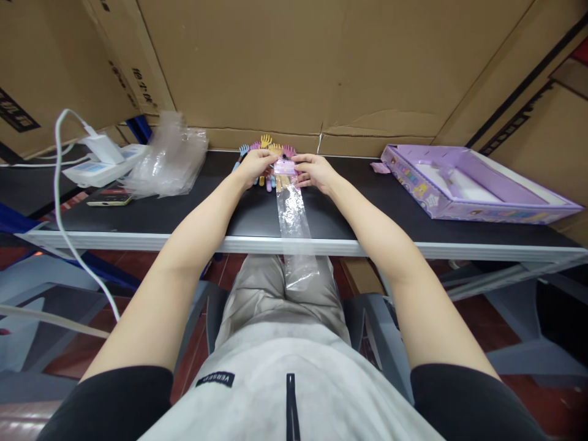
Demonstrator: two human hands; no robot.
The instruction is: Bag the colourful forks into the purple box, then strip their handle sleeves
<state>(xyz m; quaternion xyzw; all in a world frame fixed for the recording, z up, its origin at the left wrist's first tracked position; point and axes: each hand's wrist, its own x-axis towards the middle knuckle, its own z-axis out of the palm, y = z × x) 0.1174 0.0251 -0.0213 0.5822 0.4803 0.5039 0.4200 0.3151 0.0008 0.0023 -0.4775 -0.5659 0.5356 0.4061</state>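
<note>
Both my hands meet at the far middle of the black table [184, 211]. My left hand [255, 165] and my right hand [315, 170] pinch the pink header [285, 166] at the top of a long clear plastic bag [294, 223]. The bag runs toward me and hangs over the table's front edge above my lap. Just behind my fingers lie several small hand-shaped plastic toys [267, 144] in blue, yellow, pink and purple, partly hidden by my hands.
A heap of clear bags [168, 160] lies at the left, beside a white device with a cable [103, 162] and a phone [109, 198]. A purple toy box [463, 184] sits open at the right. Cardboard sheets [321, 67] wall the back.
</note>
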